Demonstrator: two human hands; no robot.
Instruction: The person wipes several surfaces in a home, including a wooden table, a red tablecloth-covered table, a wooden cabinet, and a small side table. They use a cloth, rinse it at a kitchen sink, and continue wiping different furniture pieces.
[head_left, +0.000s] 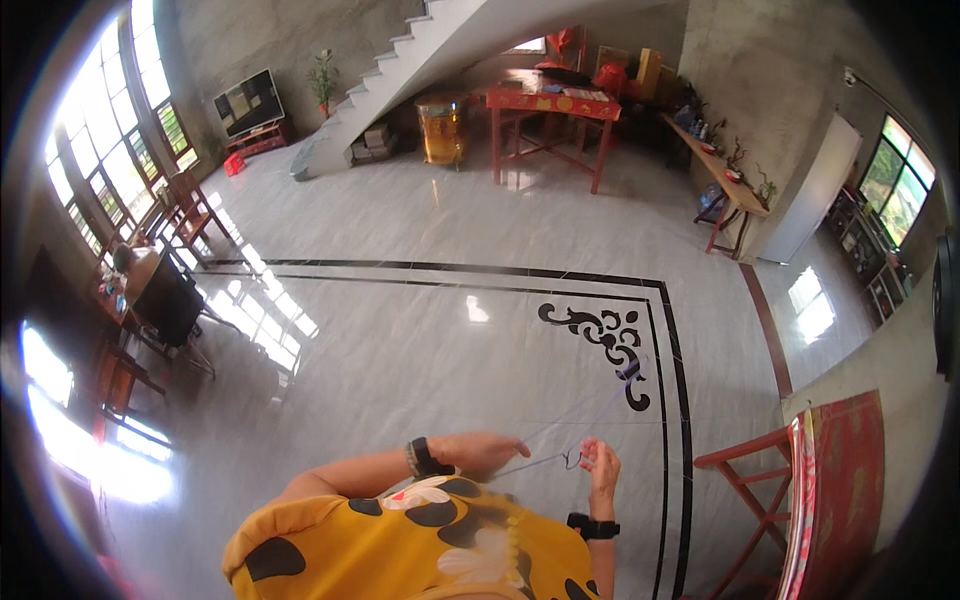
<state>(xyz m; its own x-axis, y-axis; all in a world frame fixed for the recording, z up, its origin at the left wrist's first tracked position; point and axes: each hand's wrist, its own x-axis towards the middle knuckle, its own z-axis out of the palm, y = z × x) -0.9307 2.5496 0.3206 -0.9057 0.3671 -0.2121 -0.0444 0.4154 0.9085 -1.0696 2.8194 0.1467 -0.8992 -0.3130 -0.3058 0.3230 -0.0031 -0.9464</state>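
My left hand (484, 452) is stretched across the front of my body, with a thin bluish cord (534, 463) running beside its fingers. My right hand (601, 466) is raised with bent fingers, pinching a dark looped end of cord (572, 457). Faint, blurred strands of the cord stretch from near the hands up towards the black scroll pattern (606, 334) on the floor. Whether my left fingers are closed on the cord is too blurred to tell. Black bands circle both wrists.
A red folding table (832, 465) stands close at the right. Ahead are a red wooden table (551, 105), a golden drum-like container (441, 133) and a staircase (382, 71). A long wooden bench (720, 169) lines the right wall. At the left, a person (142, 270) sits by wooden chairs (191, 210).
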